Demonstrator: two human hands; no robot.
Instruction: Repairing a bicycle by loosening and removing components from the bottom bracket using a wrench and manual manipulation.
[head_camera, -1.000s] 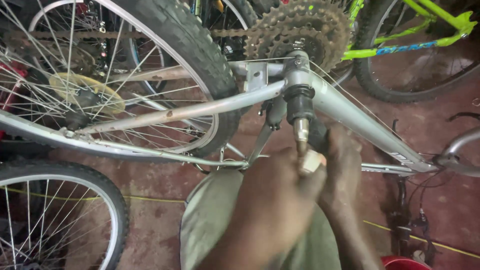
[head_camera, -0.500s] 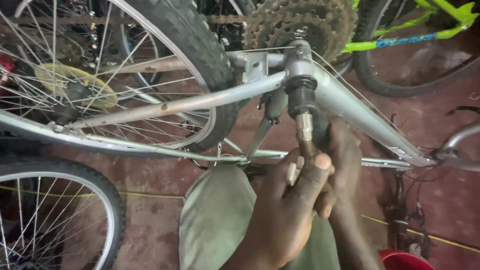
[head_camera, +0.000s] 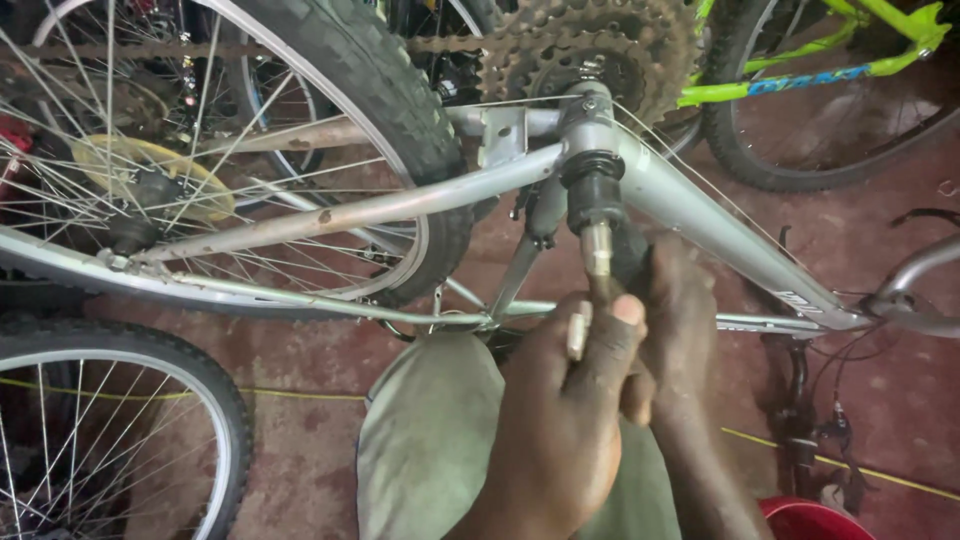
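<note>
At far left we see a spoked front-view wheel (head_camera: 100, 440) low in the frame and, above it, the rear wheel (head_camera: 250, 150) of a silver bicycle, its yellowed spoke guard (head_camera: 150, 185) sitting at the hub. The silver frame (head_camera: 700, 225) lies upside down or on its side across our view, chainstays running left, so that the bottom bracket faces us and stays within easy reach.

At centre, a rusty chainring cluster (head_camera: 600, 45) hangs behind the bottom bracket shell (head_camera: 590, 130). Out of the shell projects the axle spindle (head_camera: 597, 245), pointing down toward us, with a black cup or lockring (head_camera: 592, 190) around its base.

Our left hand (head_camera: 570, 420) is curled into a loose fist just below the spindle's tip, thumb and fingers pinching a small pale part (head_camera: 578, 330) that stands almost touching the spindle end; we cannot tell what kind of part it is. Our right hand (head_camera: 680, 320) sits just behind and to the right, fingers wrapped around the far side of the spindle area, seemingly steadying it; whether it grips anything more we cannot tell. A knee in olive trousers (head_camera: 430, 450) braces beneath.

At right, a green bicycle frame (head_camera: 830, 60) leans on the red floor (head_camera: 880, 200), and a red container's rim (head_camera: 810, 520) shows at the bottom edge.
</note>
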